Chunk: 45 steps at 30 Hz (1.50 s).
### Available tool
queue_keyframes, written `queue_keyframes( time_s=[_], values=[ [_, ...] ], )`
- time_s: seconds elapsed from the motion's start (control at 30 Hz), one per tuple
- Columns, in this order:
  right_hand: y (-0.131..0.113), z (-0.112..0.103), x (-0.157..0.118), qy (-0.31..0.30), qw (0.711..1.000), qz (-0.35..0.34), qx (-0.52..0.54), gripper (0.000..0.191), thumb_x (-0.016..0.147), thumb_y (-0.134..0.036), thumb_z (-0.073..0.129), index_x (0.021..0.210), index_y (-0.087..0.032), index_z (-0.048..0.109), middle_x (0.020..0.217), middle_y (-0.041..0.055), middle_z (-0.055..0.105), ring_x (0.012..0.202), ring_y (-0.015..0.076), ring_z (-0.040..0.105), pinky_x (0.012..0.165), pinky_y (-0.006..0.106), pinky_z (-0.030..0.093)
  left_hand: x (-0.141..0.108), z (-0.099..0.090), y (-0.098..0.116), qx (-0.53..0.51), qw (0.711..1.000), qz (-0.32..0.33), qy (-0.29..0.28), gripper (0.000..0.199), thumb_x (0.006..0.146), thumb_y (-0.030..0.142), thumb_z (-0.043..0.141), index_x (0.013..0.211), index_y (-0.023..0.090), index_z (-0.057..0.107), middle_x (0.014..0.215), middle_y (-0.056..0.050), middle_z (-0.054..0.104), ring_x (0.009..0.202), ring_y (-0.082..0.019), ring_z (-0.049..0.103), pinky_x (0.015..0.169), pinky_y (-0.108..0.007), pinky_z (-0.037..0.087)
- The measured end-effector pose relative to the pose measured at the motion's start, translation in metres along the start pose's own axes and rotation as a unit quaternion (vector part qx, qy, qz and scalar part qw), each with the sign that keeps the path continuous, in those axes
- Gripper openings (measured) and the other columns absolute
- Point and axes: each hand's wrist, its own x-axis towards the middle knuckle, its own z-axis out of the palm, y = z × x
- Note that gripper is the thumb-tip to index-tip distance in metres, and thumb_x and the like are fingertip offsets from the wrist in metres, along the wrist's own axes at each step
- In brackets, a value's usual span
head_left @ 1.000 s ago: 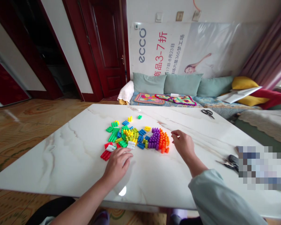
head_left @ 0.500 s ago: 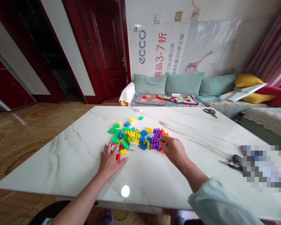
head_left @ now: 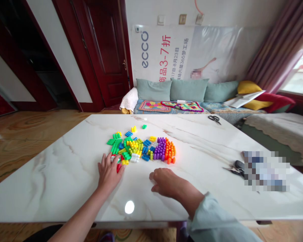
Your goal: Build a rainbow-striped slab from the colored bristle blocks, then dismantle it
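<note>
Small plastic blocks in many colours lie in a pile on the white marbled table. At its right end, purple blocks stand in rows beside orange blocks. My left hand rests at the pile's lower left with fingers spread, touching red blocks. Green blocks are just beyond its fingertips. My right hand is over bare tabletop below the purple blocks, its fingers curled and slightly apart, with nothing seen in them. White blocks lie between the two hands, nearer the pile.
Black scissors lie at the right beside a pixelated item. Another pair of scissors is near the far edge. A sofa with green cushions stands behind the table.
My right hand has moved off the purple and orange blocks, down and to the left. The whole view has shifted a little; my left hand stays by the red blocks.
</note>
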Motion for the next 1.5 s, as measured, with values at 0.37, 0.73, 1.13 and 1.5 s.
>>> queue_keyframes(
  time_s=[0.37,0.73,1.13,1.5],
  values=[
    [-0.012,0.003,0.002,0.015,0.995,-0.039,-0.086,0.035,0.083,-0.037,0.066,0.105,-0.010,0.067,0.098,0.0150,0.069,0.090,0.0272,0.066,0.071,0.034,0.052,0.007,0.003,0.015,-0.072,0.964,0.248,0.067,0.055,0.090,0.038,0.049,0.142,0.025,0.038,0.157,-0.007,0.020,0.144,-0.033,0.013,0.116,-0.050,0.020],
    [-0.018,0.010,0.001,0.046,0.991,-0.053,-0.116,0.035,0.083,-0.039,0.067,0.104,-0.012,0.066,0.096,0.0120,0.070,0.087,0.0240,0.067,0.069,0.032,0.054,0.008,0.013,0.017,-0.024,0.951,0.308,0.007,0.043,0.092,0.041,0.047,0.132,0.027,0.054,0.143,-0.008,0.047,0.131,-0.030,0.040,0.109,-0.052,0.030],
    [-0.018,0.015,0.004,0.065,0.990,-0.061,-0.113,0.033,0.081,-0.038,0.068,0.100,-0.010,0.067,0.093,0.0126,0.070,0.083,0.0252,0.068,0.065,0.033,0.054,0.008,0.016,0.016,-0.092,0.946,0.309,0.038,0.027,0.093,0.030,0.048,0.114,0.023,0.064,0.112,-0.009,0.058,0.101,-0.025,0.055,0.090,-0.042,0.044],
    [-0.021,0.014,0.002,0.074,0.988,-0.061,-0.121,0.033,0.081,-0.038,0.069,0.099,-0.010,0.066,0.091,0.0118,0.070,0.081,0.0235,0.067,0.064,0.031,0.052,0.006,0.009,0.017,-0.127,0.941,0.303,0.082,0.027,0.094,0.029,0.046,0.115,0.023,0.062,0.114,-0.009,0.056,0.107,-0.026,0.054,0.094,-0.042,0.044]
  ],
)
